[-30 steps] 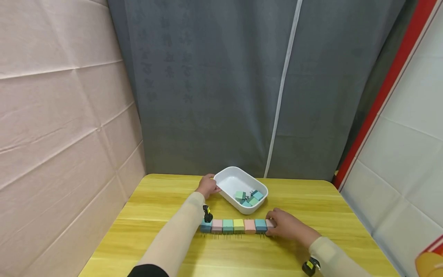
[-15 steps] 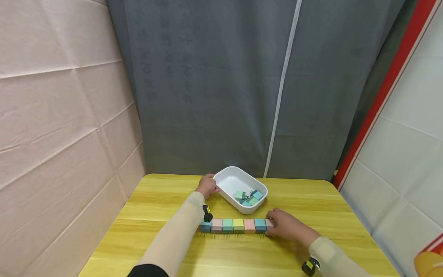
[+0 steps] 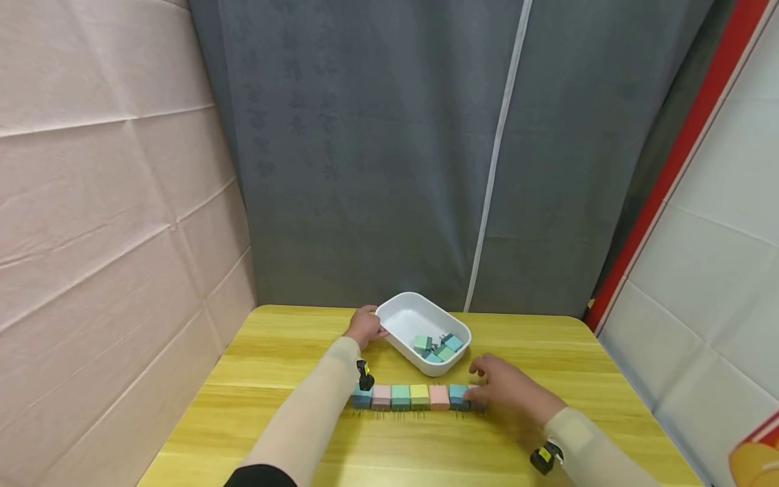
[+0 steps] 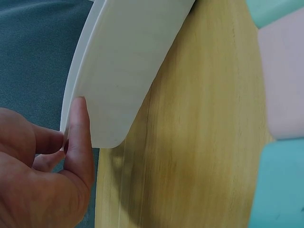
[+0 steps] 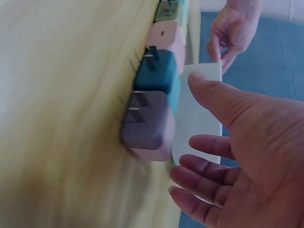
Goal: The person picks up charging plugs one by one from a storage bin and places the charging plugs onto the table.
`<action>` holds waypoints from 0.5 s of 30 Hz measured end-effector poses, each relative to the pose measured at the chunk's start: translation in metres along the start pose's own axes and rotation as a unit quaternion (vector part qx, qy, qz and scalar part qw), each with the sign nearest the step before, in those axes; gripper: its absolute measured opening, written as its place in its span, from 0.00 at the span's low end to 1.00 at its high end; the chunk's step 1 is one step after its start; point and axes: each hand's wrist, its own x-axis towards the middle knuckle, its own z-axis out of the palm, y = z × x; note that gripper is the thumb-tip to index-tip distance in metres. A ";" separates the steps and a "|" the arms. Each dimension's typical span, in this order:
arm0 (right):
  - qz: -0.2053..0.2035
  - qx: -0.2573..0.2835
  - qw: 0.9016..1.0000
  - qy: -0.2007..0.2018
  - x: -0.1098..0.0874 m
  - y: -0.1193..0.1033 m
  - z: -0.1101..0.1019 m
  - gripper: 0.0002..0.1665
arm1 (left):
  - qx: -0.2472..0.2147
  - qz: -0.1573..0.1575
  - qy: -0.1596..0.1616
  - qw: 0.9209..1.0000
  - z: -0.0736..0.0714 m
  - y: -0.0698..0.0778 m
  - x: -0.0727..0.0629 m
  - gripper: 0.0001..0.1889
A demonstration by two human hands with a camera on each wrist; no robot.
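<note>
In the head view my left hand [image 3: 364, 327] pinches the rim of a white plastic tub [image 3: 403, 316] at its left corner; the left wrist view shows the thumb and fingers on either side of that rim. Across the table runs a row of pastel plug chargers [image 3: 420, 396], their metal prongs pointing toward me. My right hand [image 3: 506, 387], fingers spread and loosely bent, is beside the row's right end. Nearest to it stands a purple charger [image 5: 145, 126], apart from the fingers in the right wrist view, with a blue charger [image 5: 154, 71] and a pink one [image 5: 166, 35] beyond.
Several green and blue chargers [image 3: 449, 345] lie loose inside the tub. The wooden table [image 3: 292, 352] ends at a grey curtain [image 3: 365, 203] behind, with a pale cloth wall [image 3: 122, 237] on the left. A red and yellow object [image 3: 757, 460] shows at the lower right.
My right hand has let go of the purple charger at the row's end, its fingers opening and lifting slightly away. The left hand and tub have stayed put.
</note>
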 end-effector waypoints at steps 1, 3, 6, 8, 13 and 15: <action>0.001 -0.002 1.000 0.005 0.001 -0.002 -0.001 0.29 | 0.000 0.000 0.000 1.000 0.000 0.000 0.000 0.31; -0.002 -0.007 1.000 0.017 0.003 -0.006 -0.004 0.27 | 0.000 0.000 0.000 1.000 0.000 -0.001 0.000 0.31; -0.009 -0.014 0.999 0.032 0.010 -0.014 -0.009 0.24 | 0.003 0.000 0.000 1.000 0.001 -0.002 0.001 0.31; -0.030 -0.016 0.999 0.038 0.016 -0.021 -0.013 0.20 | 0.005 -0.002 0.000 1.000 0.001 -0.003 0.002 0.30; -0.101 -0.041 0.994 0.034 0.042 -0.037 -0.022 0.17 | -0.004 -0.002 -0.002 1.000 0.000 -0.002 0.002 0.31; -0.123 -0.056 0.990 0.027 0.054 -0.041 -0.024 0.18 | -0.006 -0.002 -0.001 1.000 0.000 -0.001 0.002 0.31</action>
